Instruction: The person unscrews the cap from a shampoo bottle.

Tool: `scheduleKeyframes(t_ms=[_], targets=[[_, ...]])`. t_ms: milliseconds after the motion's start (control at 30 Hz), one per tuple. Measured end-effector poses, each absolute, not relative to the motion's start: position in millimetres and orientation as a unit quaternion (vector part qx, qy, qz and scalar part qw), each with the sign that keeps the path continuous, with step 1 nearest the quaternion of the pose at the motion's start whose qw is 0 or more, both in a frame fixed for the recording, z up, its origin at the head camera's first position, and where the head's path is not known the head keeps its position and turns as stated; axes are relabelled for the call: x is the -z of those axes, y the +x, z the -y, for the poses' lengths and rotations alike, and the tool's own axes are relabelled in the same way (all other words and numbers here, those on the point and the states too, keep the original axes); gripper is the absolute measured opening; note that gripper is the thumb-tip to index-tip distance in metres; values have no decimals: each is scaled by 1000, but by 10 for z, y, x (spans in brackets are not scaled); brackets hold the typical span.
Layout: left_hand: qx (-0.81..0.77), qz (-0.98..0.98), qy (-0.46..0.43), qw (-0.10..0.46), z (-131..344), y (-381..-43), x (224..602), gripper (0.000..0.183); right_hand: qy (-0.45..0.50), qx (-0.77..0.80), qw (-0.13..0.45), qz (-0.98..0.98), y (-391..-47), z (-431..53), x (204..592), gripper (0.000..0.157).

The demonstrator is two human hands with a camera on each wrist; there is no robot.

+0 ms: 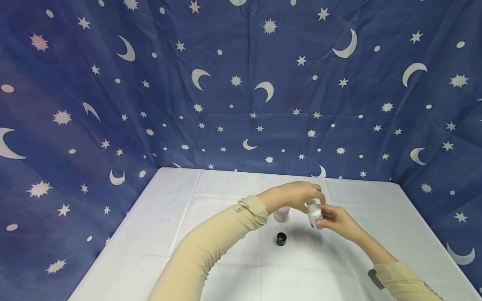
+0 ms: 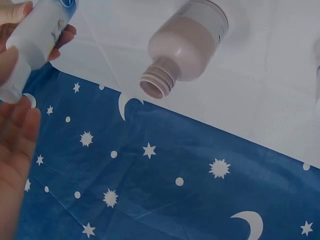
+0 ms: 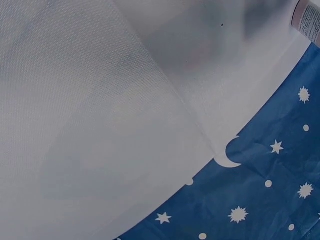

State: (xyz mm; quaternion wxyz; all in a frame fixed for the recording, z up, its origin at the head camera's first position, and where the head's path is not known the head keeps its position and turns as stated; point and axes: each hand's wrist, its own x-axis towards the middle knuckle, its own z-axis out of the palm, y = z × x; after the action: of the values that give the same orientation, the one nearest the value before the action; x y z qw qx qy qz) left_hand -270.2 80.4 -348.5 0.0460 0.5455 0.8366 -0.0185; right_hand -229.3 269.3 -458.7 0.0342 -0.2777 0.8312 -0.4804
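A small white bottle (image 1: 315, 217) with printing on its side is held up over the table, leaning slightly, its white cap (image 1: 311, 203) at the top. The right hand (image 1: 340, 222) grips its body from the right. My left hand (image 1: 299, 195) reaches across from the left, its thumb and fingers about the cap; the left wrist view shows the fingertips against that cap (image 2: 11, 94). Partly behind the left wrist stands a pinkish bottle (image 1: 281, 214); its threaded mouth is uncapped in the left wrist view. Neither hand shows in the right wrist view.
A black screw cap (image 1: 281, 239) lies on the white-covered table (image 1: 226, 271), nearer to me than the pinkish bottle. Blue cloth (image 1: 241, 104) with moons and stars hangs behind and on both sides.
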Motion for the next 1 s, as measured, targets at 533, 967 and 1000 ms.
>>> scheduleKeyframes(t_ms=[533,967,1000], targets=[[28,-869,494,0,-862,-2721,3454,22,-263,477,36,-838,-2294,-2710,4538,51],[-123,-874,469,34,-757,-2779,3475,22,-242,480,42,-842,-2285,-2730,4548,53],[-130,-873,468,36,-751,-2782,3476,22,-241,480,42,-842,-2283,-2733,4546,53]])
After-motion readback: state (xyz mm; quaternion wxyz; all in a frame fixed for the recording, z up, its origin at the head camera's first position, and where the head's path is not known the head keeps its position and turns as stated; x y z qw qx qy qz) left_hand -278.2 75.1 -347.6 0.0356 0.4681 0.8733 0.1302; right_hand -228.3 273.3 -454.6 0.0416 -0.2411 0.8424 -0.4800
